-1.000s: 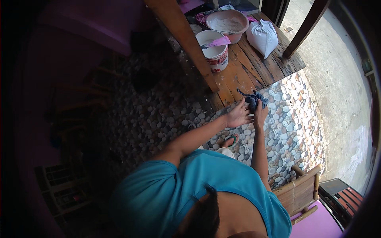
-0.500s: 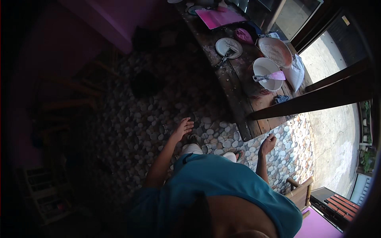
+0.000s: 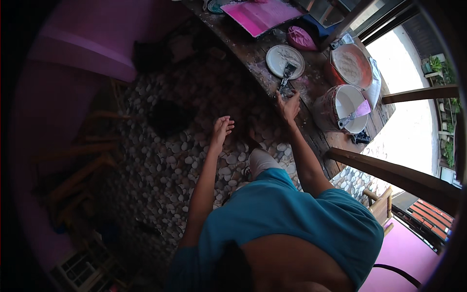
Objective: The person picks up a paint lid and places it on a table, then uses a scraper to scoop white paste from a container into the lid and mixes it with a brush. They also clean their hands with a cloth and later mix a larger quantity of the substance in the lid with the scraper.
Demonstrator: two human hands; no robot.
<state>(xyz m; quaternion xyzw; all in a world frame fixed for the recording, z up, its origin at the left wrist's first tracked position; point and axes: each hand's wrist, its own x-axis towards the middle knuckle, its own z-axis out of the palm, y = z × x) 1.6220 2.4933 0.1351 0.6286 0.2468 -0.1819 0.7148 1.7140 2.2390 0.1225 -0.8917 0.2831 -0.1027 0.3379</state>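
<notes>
Head: right hand (image 3: 290, 105) (spread) near scraper (image 3: 287, 74)

A worn wooden table (image 3: 316, 138) is carrying a flat pink board (image 3: 262, 17), a crumpled pink bag (image 3: 300, 39) and a round white lid (image 3: 275, 59). Farther right, a white bucket (image 3: 325, 111) is standing just beside an orange basin (image 3: 333, 75) of pale powder, while a white bag (image 3: 375, 82), partly hidden, and a dark cloth (image 3: 361, 137) are lying near them.
</notes>
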